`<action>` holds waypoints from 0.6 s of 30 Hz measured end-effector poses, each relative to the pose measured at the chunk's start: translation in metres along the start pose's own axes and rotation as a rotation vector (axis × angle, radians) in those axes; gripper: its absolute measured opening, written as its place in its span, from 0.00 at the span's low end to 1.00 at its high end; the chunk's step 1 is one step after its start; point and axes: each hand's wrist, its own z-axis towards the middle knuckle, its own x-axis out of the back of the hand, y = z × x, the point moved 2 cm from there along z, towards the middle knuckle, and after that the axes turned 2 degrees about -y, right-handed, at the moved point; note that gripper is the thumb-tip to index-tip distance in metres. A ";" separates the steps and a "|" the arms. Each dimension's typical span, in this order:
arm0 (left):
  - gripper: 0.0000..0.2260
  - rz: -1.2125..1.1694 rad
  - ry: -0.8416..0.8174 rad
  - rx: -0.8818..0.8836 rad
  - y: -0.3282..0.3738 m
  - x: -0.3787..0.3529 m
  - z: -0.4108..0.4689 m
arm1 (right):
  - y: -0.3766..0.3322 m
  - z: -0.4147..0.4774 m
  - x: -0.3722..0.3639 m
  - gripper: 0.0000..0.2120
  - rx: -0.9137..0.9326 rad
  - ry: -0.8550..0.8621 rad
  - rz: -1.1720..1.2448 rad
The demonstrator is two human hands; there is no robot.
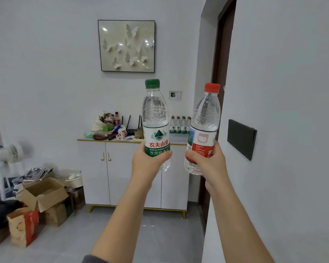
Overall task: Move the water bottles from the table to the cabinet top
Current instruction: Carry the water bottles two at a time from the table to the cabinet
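My left hand (pixel 146 161) grips the lower part of a clear water bottle with a green cap and green label (pixel 155 118), held upright in front of me. My right hand (pixel 207 160) grips a second upright bottle with a red cap and red label (pixel 205 120). Both arms reach forward toward a white cabinet (pixel 120 168) against the far wall. On the right end of its top stand several small green-capped bottles (pixel 179 126) in a row. The table is not in view.
The left part of the cabinet top holds clutter and a black router (pixel 130 130). Cardboard boxes (pixel 46 194), paper bags and a white fan (pixel 8 158) crowd the floor at left. A wall corner (pixel 254 168) and a dark door frame stand close at right.
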 end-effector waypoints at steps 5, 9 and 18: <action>0.21 -0.022 0.015 -0.010 -0.028 -0.006 0.048 | 0.025 0.036 -0.005 0.28 -0.002 0.037 -0.010; 0.24 -0.034 0.020 -0.025 -0.055 -0.008 0.098 | 0.050 0.078 -0.020 0.30 0.006 0.060 -0.031; 0.23 -0.045 -0.051 -0.013 -0.100 -0.012 0.243 | 0.102 0.204 -0.076 0.29 0.045 0.077 -0.083</action>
